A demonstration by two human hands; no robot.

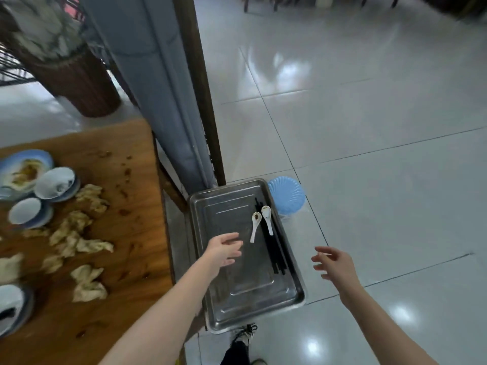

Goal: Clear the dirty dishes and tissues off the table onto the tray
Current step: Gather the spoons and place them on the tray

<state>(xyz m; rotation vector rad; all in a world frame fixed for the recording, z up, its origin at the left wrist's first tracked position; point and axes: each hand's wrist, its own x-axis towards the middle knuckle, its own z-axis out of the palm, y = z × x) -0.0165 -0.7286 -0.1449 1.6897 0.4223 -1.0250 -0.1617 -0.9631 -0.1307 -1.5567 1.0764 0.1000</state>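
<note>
A steel tray [237, 293] sits low beside the wooden table [131, 233]. On it lie two white spoons [256, 225] and black chopsticks [275, 248]. My left hand [224, 250] hovers open over the tray's middle, holding nothing. My right hand [333, 263] is open over the floor, just right of the tray. On the table stand a dirty blue-rimmed plate [23, 169], stacked white bowls [56, 183], another bowl [26, 212] and a bowl [10, 306] at the left edge. Several crumpled, stained tissues [79, 243] lie scattered between them.
A blue plastic stool [288, 193] stands under the tray's far right corner. A grey padded partition with a wooden post [200, 101] rises behind the tray. A wicker planter [76, 80] stands beyond the table. Glossy tiled floor [369, 154] spreads to the right. My shoe [246, 334] is below the tray.
</note>
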